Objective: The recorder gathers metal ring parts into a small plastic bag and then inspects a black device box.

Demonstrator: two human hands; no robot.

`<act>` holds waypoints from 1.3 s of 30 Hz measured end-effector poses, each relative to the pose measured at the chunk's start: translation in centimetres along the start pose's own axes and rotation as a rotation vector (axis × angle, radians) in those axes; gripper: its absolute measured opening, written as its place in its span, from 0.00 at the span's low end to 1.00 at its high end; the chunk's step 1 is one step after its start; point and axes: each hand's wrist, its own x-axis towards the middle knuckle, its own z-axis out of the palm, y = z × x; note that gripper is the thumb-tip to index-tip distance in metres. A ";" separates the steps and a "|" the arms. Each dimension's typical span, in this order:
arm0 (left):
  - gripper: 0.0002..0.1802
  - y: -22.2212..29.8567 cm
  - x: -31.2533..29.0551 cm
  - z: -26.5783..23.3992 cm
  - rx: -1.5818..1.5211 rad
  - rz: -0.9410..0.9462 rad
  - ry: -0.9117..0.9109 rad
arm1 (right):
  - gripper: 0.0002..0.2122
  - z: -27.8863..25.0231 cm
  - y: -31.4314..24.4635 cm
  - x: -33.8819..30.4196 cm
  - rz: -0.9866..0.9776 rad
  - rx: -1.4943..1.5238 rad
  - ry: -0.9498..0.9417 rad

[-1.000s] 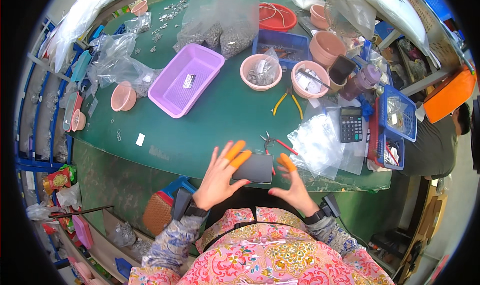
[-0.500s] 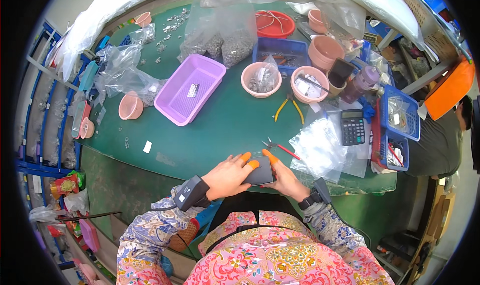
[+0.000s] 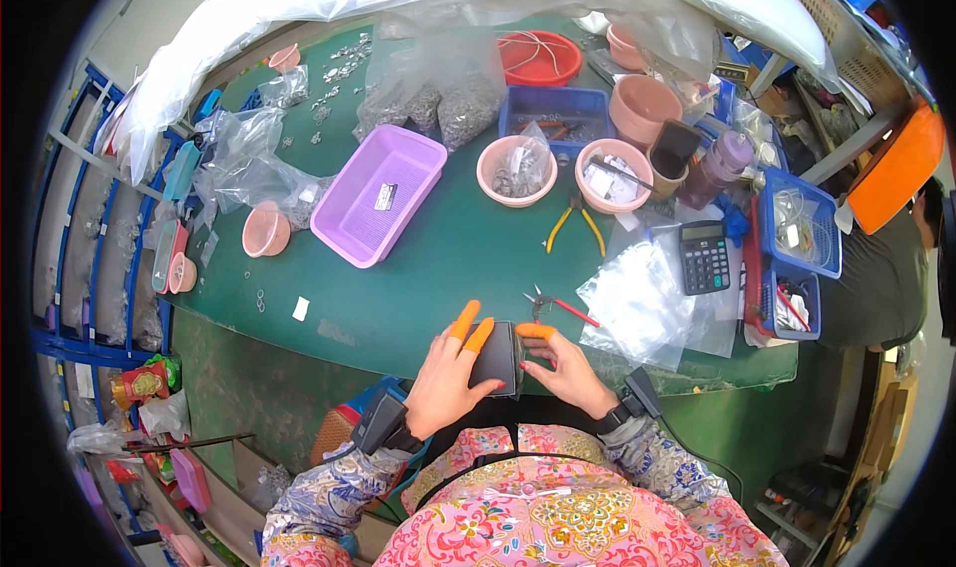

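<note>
A small dark grey box (image 3: 494, 362) is at the table's near edge in front of my body, held between both hands. My left hand (image 3: 443, 383) grips its left side, with the thumb across the near part and orange-covered fingertips along the far side. On the other side my right hand (image 3: 573, 373) has curled fingers at the box's right edge, its orange-covered index finger near the far corner and its thumb beside the edge. A thin flap or side wall shows along that edge; the inside of the box is hidden. Red-handled pliers (image 3: 573, 313) lie just beyond my right hand.
Yellow-handled pliers (image 3: 576, 228), a purple tray (image 3: 344, 230) and pink bowls (image 3: 510, 197) of small parts lie farther back. To the right are clear plastic bags (image 3: 637, 298), a calculator (image 3: 704, 258) and blue baskets (image 3: 797, 219). Another person (image 3: 876, 278) is at the far right.
My left hand has shifted lower around the box, its fingers now stretched toward the far side. The box has turned and moved slightly left and nearer; my right fingers have curled at its edge.
</note>
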 end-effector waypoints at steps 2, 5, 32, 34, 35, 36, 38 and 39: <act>0.53 0.2 0.0 0.0 -0.069 0.003 -0.059 | 0.23 0.3 0.6 -0.2 0.003 0.194 0.071; 0.54 0.7 0.1 0.0 -0.062 -0.012 -0.117 | 0.22 0.6 0.4 0.0 0.229 0.308 0.035; 0.54 -0.1 0.7 0.9 -0.132 0.127 -0.064 | 0.20 0.4 0.6 0.8 0.355 -0.040 0.086; 0.53 0.1 0.9 0.7 -0.077 0.146 -0.089 | 0.20 0.5 0.7 0.8 0.312 -0.068 0.110; 0.53 0.2 0.9 0.7 -0.077 0.153 -0.088 | 0.20 0.5 0.5 0.8 0.270 -0.102 0.129; 0.53 0.2 0.8 0.7 -0.050 0.139 -0.089 | 0.20 0.6 0.3 0.7 0.268 -0.104 0.135; 0.53 0.2 0.8 0.6 -0.020 0.121 -0.088 | 0.17 1.7 -3.1 1.0 0.341 -0.421 0.108; 0.53 0.4 1.0 0.6 -0.007 0.127 -0.083 | 0.19 1.9 -3.2 1.0 0.329 -0.424 0.124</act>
